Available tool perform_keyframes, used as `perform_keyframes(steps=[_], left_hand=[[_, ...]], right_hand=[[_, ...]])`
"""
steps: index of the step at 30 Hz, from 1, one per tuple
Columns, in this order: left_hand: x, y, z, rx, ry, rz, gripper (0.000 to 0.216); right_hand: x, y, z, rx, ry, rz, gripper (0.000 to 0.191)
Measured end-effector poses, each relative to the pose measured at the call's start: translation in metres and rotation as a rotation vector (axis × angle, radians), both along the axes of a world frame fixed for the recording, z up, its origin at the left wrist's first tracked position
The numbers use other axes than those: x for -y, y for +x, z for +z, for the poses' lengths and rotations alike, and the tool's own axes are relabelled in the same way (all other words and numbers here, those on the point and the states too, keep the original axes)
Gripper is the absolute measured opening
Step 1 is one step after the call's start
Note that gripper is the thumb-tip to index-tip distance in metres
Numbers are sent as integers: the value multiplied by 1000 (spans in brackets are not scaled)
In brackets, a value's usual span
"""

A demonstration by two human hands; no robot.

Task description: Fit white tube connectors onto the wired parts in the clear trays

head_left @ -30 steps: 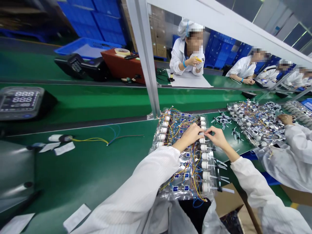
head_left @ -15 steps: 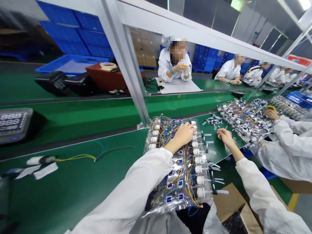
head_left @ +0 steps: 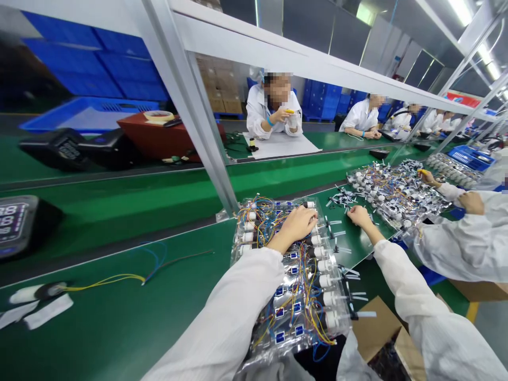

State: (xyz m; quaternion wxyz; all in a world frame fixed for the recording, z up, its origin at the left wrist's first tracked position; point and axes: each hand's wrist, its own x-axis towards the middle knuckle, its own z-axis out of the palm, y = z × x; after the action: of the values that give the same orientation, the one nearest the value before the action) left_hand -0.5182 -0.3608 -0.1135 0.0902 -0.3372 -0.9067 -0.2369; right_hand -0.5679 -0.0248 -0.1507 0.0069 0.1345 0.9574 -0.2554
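The clear plastic tray [head_left: 273, 351], loaded with white-and-black cylinders and coloured wires, lies on the flat green bench [head_left: 119, 317], straight ahead of the person. To its right, well apart from it, spreads a wide jumbled heap of similar wired parts [head_left: 397, 193], with a co-worker's hand [head_left: 429, 180] at its far side.

The person's left hand [head_left: 298, 223] remains over the tray's right-hand row, fingers bent down near its far end; whether they grip a cylinder I cannot tell. The right hand [head_left: 360, 217], a second ago meeting the left there, is now off the tray, its fingers drawn in where they were looser half a second ago; any small piece between them is hidden. So only the left attends to the row, while the right is just beside the small pile of loose black-and-white pieces [head_left: 343, 196].

Smaller still are the white-capped cylinders [head_left: 329, 299], the square blue parts [head_left: 280, 337], and the thin white strips [head_left: 365, 314] jutting past the tray's right edge.
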Motion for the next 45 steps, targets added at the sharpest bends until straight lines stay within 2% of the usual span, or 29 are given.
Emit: perform_keyframes(steps=[4, 8, 12, 15, 17, 20, 22, 29, 33, 36, 41, 43, 45], left_hand=[[1, -1, -2, 19, 6, 7, 28], [2, -1, -2, 40, 15, 14, 28], [2, -1, -1, 55, 33, 11, 27], [2, -1, 0, 52, 37, 25, 30], [2, 0, 0, 43, 36, 22, 30], [2, 1, 2, 38, 26, 13, 25], [2, 1, 2, 43, 30, 11, 23], [4, -9, -8, 104, 112, 53, 31], [4, -15, -14, 99, 115, 22, 27], [4, -18, -16, 83, 125, 9, 26], [4, -16, -19, 89, 187, 33, 33], [4, -15, -20, 114, 204, 69, 35], [4, -14, -20, 128, 211, 82, 34]], right_hand=[[0, 28, -5, 90, -10, 37, 7], [-6, 74, -10, 149, -58, 86, 10], [-12, 104, -9, 22, -60, 91, 17], [-7, 96, -8, -237, -2, 178, 29], [2, 83, -10, -358, 90, 280, 30], [18, 68, -16, -387, 258, 378, 19], [26, 66, -20, -387, 314, 403, 15], [28, 81, -20, -447, 495, 513, 24], [26, 78, 0, -579, 337, 440, 27], [32, 65, 32, -687, 235, 388, 27], [71, 49, 91, -763, 120, 520, 21], [92, 50, 104, -773, 106, 574, 19], [109, 53, 108, -770, 127, 590, 18]])
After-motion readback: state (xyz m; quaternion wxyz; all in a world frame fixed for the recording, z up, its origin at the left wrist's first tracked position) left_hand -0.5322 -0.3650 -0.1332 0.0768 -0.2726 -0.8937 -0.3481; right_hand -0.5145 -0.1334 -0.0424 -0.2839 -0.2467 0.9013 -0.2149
